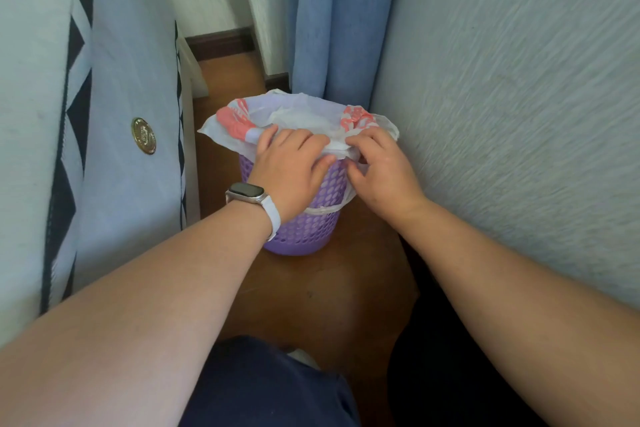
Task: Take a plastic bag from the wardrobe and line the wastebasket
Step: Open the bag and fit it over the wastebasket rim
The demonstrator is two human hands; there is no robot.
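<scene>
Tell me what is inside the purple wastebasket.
A white plastic bag with red print lines the wastebasket, its edge folded over the rim. The basket's bottom is hidden by it.

A home bedroom: a mattress side fills the left of the frame, a blue curtain hangs top centre, textured wall at right, wooden floor below.

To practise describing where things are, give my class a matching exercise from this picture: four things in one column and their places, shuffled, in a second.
Things
1. purple perforated plastic wastebasket
2. white plastic bag with red print
3. blue fabric curtain
4. watch with white strap

Places
a. on the left wrist
b. hanging behind the wastebasket
c. standing on the brown wooden floor
d. folded over the wastebasket's rim

Pairs: 1-c, 2-d, 3-b, 4-a
</scene>
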